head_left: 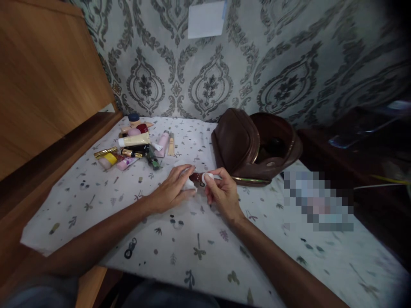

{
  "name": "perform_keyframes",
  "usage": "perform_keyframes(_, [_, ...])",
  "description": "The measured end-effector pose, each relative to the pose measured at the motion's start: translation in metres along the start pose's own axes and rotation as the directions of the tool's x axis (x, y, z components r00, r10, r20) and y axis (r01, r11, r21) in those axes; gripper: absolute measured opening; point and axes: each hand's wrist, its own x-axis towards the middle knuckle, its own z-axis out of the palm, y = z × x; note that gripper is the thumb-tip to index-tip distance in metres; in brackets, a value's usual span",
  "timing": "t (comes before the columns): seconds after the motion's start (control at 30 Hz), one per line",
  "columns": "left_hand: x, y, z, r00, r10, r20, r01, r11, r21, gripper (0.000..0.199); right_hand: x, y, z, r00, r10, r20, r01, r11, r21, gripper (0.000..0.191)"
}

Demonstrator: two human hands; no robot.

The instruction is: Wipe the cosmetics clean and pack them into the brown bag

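The patterned cloth [150,252] runs nearest the body, and both forearms come in low over it, which likely steadies the fine work between the fingers. The left hand [171,190] is half curled, its fingers bent over a crumpled white wad [189,185], probably tissue, cupped so that the soft stuff stays bunched. The right hand [226,192] is nearly closed in a pinch, thumb and fingertips on a small white round piece [208,176]. Between the two hands sits a small reddish-brown item [197,177] with pale markings; it is too small and blurred to tell whether it is a tube or a case, or which hand bears its weight. Holding it between both hands seems to suit its size.

Just beyond the right hand stands a brown bag [236,137], its mouth unzipped and spread, so its dark inside is within easy reach. Farther to the left lies a loose cluster of cosmetics, with a cream tube [135,140] across others, a pink tube [162,143] and a slim beige tube [171,145] side by side. A blue-lidded jar [134,119] stands behind them, near the patterned wall [210,85].
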Motion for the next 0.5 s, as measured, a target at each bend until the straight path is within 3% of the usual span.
perform_keyframes(0.1, [0.004, -0.001, 0.006, 0.996, -0.009, -0.09, 0.017, 0.996, 0.087, 0.053, 0.0, -0.001, 0.0, 1.0, 0.01, 0.003, -0.01, 1.0, -0.007, 0.045])
perform_keyframes(0.23, [0.014, 0.001, 0.01, 0.981, 0.129, -0.147, -0.097, 0.973, 0.209, 0.048, 0.0, -0.001, -0.001, 1.0, 0.019, 0.007, -0.019, 1.0, -0.022, 0.047])
perform_keyframes(0.37, [0.027, 0.009, 0.01, 0.961, 0.247, -0.125, -0.209, 0.943, 0.259, 0.045, -0.001, -0.001, -0.001, 1.0, 0.027, 0.001, -0.027, 0.999, -0.035, 0.049])
perform_keyframes(0.5, [0.037, 0.005, 0.008, 0.972, 0.228, -0.054, -0.213, 0.955, 0.207, 0.04, 0.001, 0.002, -0.003, 0.999, 0.043, -0.007, -0.043, 0.998, -0.039, 0.051])
